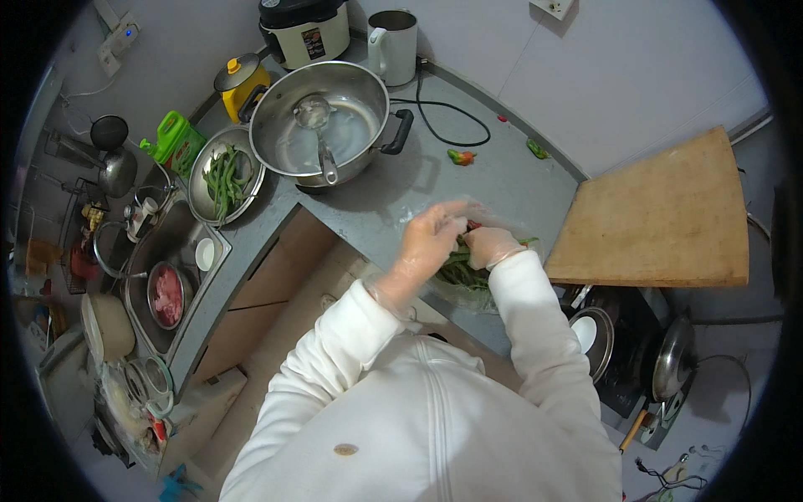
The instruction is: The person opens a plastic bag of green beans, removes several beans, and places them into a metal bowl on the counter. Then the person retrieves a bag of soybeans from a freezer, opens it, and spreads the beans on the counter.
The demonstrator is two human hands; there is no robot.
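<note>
My left hand and my right hand, both in clear plastic gloves, meet over the grey countertop. Between their bent fingers shows a small red pepper, mostly covered by the fingers that pinch it. Under the hands, green beans lie in a clear plastic bag spread near the counter's front edge. A green tip pokes out just right of my right hand. Beyond my hands a red-and-green pepper rests on the counter, and a greener one lies by the wall.
A large steel pot holds a ladle. Beside it, a steel bowl contains more green beans. Raw meat sits in a bowl in the sink. At right, a wooden board stands beside the stove.
</note>
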